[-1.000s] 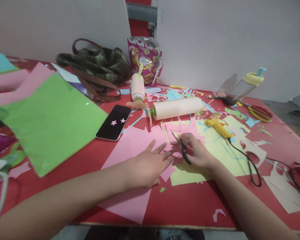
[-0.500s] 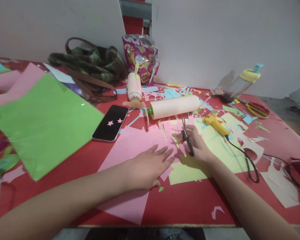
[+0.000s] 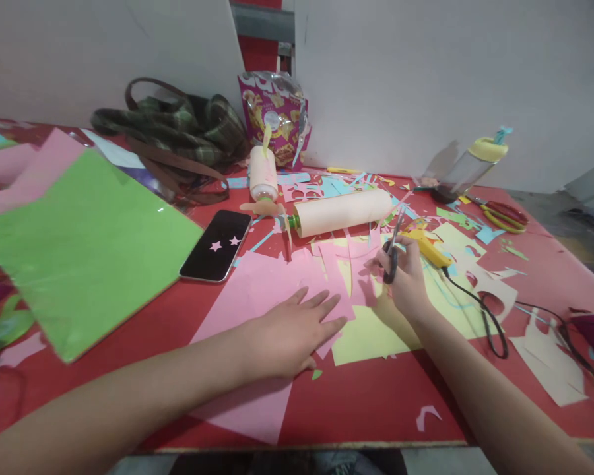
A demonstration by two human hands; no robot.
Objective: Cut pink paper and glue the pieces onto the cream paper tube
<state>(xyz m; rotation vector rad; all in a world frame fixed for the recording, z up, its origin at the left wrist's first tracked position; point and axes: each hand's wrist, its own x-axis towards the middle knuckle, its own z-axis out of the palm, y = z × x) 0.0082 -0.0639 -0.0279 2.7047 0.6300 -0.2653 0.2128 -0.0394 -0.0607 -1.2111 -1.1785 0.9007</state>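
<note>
My left hand [image 3: 290, 336] lies flat with its fingers spread on a large pink paper sheet [image 3: 245, 300]. To its right, my right hand [image 3: 400, 274] is closed on black-handled scissors [image 3: 391, 262], whose blades point up and away from me. Under that hand are a pale yellow sheet [image 3: 359, 336] and loose pink paper pieces. A phone [image 3: 212, 260] with two small pink paper stars [image 3: 216, 246] on its dark screen rests left of the pink sheet. Beyond the scissors lies a cream paper-wrapped bottle [image 3: 344, 212] with a green neck.
A yellow glue gun [image 3: 428, 249] with a black cord lies at right. Behind it are a clear bottle [image 3: 470, 168] and red-and-yellow pliers [image 3: 505, 214]. Green sheets [image 3: 99, 244] cover the left side. A plaid bag [image 3: 178, 128] and purple snack bag [image 3: 274, 119] stand at the back.
My right hand has moved right and slightly away from me with the scissors, off the pink pieces' middle. My left hand has stayed on the pink sheet.
</note>
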